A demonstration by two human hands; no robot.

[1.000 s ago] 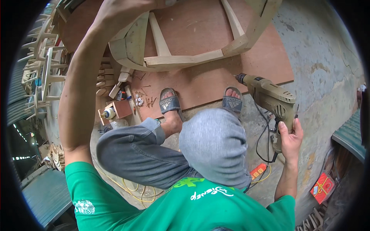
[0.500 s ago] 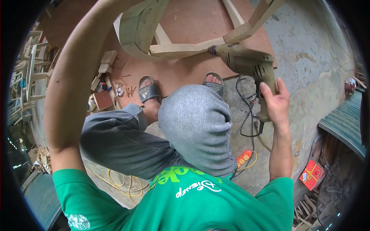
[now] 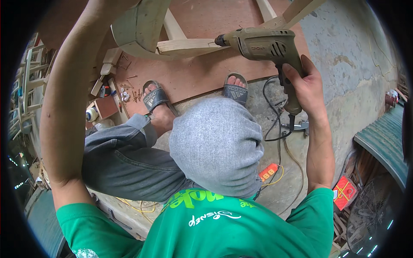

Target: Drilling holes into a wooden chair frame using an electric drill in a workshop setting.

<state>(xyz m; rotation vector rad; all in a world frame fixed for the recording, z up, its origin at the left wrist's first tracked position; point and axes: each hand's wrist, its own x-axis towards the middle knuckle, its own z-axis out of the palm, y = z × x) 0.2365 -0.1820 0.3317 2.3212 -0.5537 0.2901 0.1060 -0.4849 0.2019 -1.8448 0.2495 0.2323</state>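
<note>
My right hand is wrapped round the handle of an olive-brown corded power drill. The drill lies roughly level, with its dark chuck pointing left at a pale wooden rail. The chuck's tip overlaps the rail in view; whether a bit enters the wood I cannot tell. That rail joins a curved wooden leg and other bars of a furniture frame standing on a reddish-brown board. My left arm reaches up past the frame's left side, and its hand lies beyond the top edge.
Loose screws, wood blocks and a brown box lie left of my sandalled feet. A black cord hangs by the drill. An orange power strip and a red box are at right.
The drill has moved up and left, its body now more level and its chuck further over the rail. The wooden frame sits slightly further up and left in view, as do my feet.
</note>
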